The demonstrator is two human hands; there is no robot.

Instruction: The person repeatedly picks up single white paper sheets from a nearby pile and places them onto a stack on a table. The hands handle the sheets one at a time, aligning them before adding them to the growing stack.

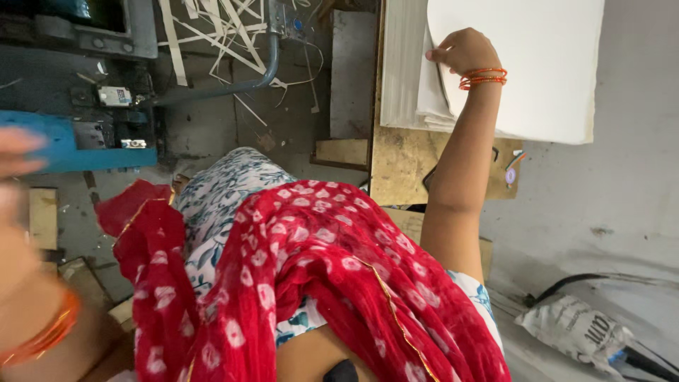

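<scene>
White paper sheets (pixel 523 64), big stack on brown board worktop (pixel 403 163), upper right of my view. Top sheet's left edge curled up off stack; stack's long side runs across view, rightward from grip. Right hand (pixel 463 51) at that lifted corner, fingers pinched shut on sheet edge, orange bangles (pixel 484 76) at wrist. Left hand (pixel 18 152) far left, blurred, well apart from paper near blue machine part (pixel 78 145); can't tell its grip. Right clearly nearer. Red dotted scarf (pixel 304 283) fills foreground.

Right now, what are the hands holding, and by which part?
The right hand pinches the top white sheet of the paper stack at its lifted left edge. The left hand is blurred at the frame edge; no hold can be told.
</scene>
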